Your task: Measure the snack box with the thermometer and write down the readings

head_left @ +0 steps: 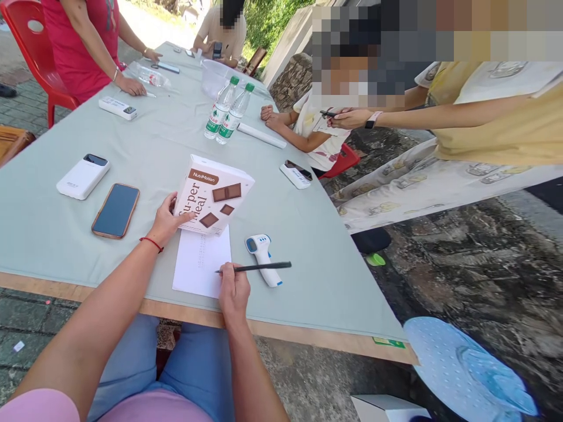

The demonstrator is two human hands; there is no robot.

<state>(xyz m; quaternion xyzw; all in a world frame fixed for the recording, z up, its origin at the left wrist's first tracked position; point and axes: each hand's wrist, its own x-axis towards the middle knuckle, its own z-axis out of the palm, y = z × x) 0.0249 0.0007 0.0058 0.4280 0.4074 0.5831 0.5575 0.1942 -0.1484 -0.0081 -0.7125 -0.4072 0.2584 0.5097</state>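
My left hand [170, 218] grips the lower left edge of a white and brown food box [214, 196], printed "NutriMotion" with chocolate pieces. The box is tilted up over the far end of a white sheet of paper [193, 275]. Small handwritten marks run down the paper beneath it. In my right hand [234, 291] is a black pen [264, 266], pinched between the fingers and lying nearly level. That hand rests on the paper's right edge. Just right of it lies a white and blue infrared thermometer [263, 256].
A phone [115, 211] and a white power bank [83, 176] lie to the left. Two water bottles [224, 114] and a clear basin [214, 77] stand farther back on the cloth-covered table [325, 281]. Several people are around it. A blue hat [466, 363] is at the lower right.
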